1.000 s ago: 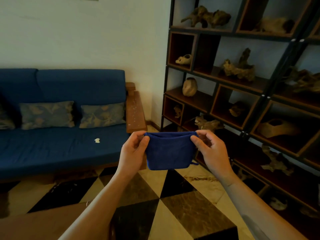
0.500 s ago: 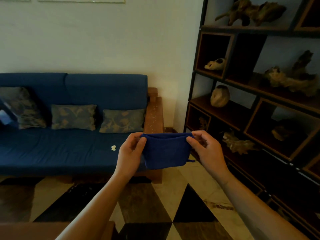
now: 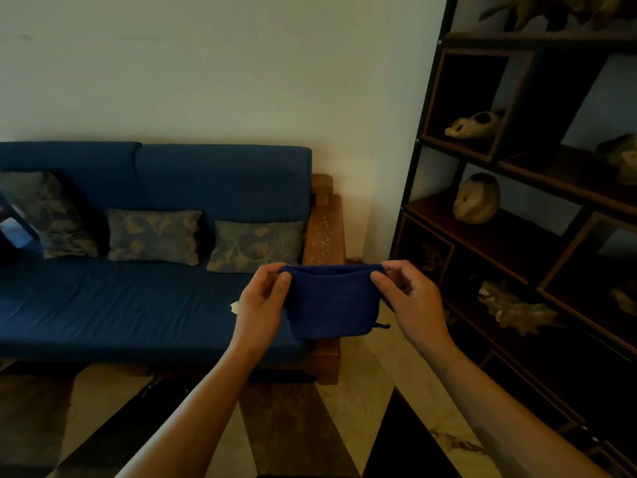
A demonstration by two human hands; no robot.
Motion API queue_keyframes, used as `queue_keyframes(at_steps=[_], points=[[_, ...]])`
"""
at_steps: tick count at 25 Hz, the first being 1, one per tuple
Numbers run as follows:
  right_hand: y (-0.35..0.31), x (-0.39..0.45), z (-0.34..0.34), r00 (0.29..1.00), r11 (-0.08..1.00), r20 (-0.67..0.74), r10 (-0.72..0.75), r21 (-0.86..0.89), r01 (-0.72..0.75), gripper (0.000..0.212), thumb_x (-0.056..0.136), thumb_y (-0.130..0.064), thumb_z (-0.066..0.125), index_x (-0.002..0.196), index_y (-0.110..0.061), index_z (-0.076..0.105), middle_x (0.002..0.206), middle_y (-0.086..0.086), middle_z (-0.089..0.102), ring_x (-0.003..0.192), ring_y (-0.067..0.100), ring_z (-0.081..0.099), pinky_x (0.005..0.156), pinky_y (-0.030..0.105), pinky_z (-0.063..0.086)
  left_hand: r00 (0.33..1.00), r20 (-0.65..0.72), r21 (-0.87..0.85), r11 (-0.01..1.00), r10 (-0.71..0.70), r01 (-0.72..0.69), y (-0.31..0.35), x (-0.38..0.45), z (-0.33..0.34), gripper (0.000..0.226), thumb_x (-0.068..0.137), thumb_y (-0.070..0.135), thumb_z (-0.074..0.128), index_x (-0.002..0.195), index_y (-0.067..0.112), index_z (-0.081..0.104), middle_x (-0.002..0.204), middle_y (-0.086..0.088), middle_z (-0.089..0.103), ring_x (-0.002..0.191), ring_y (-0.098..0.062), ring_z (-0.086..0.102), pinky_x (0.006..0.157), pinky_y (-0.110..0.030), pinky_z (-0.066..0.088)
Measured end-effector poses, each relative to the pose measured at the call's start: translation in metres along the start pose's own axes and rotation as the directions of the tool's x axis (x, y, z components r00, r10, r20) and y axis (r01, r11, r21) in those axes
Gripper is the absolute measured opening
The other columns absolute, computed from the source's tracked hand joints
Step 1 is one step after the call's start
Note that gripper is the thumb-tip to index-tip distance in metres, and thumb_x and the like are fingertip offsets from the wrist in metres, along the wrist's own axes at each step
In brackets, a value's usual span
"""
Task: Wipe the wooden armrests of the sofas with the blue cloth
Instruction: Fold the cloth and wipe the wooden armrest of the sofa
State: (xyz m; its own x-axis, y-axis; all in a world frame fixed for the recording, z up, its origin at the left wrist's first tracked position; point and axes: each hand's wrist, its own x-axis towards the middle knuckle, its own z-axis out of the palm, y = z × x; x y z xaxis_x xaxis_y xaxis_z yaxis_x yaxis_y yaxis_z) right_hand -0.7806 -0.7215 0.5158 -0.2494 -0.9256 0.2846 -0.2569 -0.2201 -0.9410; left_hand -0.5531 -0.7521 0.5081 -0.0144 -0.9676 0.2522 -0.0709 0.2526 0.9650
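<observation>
Between the two raised hands, at mid-frame, hangs a folded dark-blue cloth (image 3: 331, 301). Left hand (image 3: 260, 305): thumb and fingers pinch the cloth's upper left corner. Right hand (image 3: 410, 301): thumb and curled fingers pinch the upper right corner. Both grips are closed on the fabric, and the top edge is stretched taut between them. Long axis of the cloth: horizontal, left to right across the view; the folded body hangs downward from that edge, and a small loop tab projects from its lower right corner. The cloth is held in the air, touching no furniture. Behind it, and partly hidden by it, runs the brown wooden armrest (image 3: 324, 232) of a dark-blue upholstered sofa (image 3: 120, 305); pale specks dot the armrest's flat top. Three patterned grey-blue cushions (image 3: 256, 246) lean against the sofa back, and a small pale scrap (image 3: 235, 307) lies on the seat just left of the left hand. At right stands a dark wooden shelf unit (image 3: 517, 243) holding pale stone-like and driftwood-like pieces. Below, the floor (image 3: 389, 374) shows cream and dark triangular tiles.
</observation>
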Motion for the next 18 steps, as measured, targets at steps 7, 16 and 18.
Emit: queue_keyframes(at_steps=[7,16,18], points=[[0.01,0.098,0.054,0.999,1.0,-0.041,0.008,-0.016,-0.009,0.011,0.092,-0.023,0.067,0.102,-0.022,0.069,0.094,0.003,0.068,0.086,0.011,0.064,0.073,0.021,0.053,1.0,0.031,-0.041,0.999,-0.006,0.007,-0.026,0.113,-0.023,0.015,0.103,0.016,0.05,0.108,0.02,0.063,0.096,0.004,0.069,0.086,0.0,0.064,0.075,-0.018,0.054],[0.034,0.187,0.089,0.999,1.0,-0.044,0.014,-0.007,-0.014,0.007,0.092,-0.022,0.066,0.098,-0.024,0.068,0.091,0.0,0.067,0.08,0.003,0.062,0.068,0.016,0.051,0.998,0.038,-0.029,0.999,-0.044,0.045,-0.065,0.215,-0.023,0.014,0.103,0.019,0.05,0.11,0.02,0.062,0.095,0.006,0.069,0.083,0.003,0.062,0.072,-0.017,0.051],[0.044,0.211,0.088,0.999,1.0,-0.034,0.01,-0.006,-0.01,0.006,0.092,-0.019,0.066,0.097,-0.022,0.068,0.089,0.0,0.067,0.078,0.0,0.061,0.066,0.015,0.05,0.998,0.035,-0.015,0.998,-0.053,0.054,-0.074,0.237,-0.014,0.014,0.103,0.02,0.05,0.11,0.021,0.062,0.094,0.007,0.069,0.083,0.002,0.063,0.071,-0.019,0.052]])
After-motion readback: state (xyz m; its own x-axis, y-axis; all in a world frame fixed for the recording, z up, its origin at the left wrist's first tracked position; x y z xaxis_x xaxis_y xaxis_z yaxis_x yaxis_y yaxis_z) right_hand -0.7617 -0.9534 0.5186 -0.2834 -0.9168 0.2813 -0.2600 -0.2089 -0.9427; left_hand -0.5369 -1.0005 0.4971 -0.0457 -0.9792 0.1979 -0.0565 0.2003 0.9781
